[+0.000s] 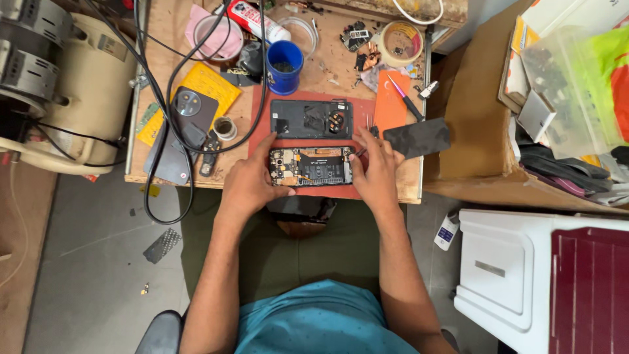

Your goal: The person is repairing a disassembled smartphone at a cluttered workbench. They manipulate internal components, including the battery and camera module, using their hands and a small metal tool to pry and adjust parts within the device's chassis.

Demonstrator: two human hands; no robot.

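An opened phone [312, 166] with its circuit boards bare lies on a red mat [262, 124] at the near edge of a wooden workbench. My left hand [249, 182] grips the phone's left end. My right hand [377, 172] rests at its right end, pinching thin metal tweezers [365, 145] whose tip touches the phone's edge. Just beyond lies a black phone back frame [311, 118], inner side up.
A blue cup [284, 66], tape roll [401, 40], orange pad [392, 103], dark screen panel [417, 137], another phone [187, 110] and black cables [164, 85] crowd the bench [164, 172]. A cream machine [85, 92] stands at left, boxes and a white unit [504, 275] at right.
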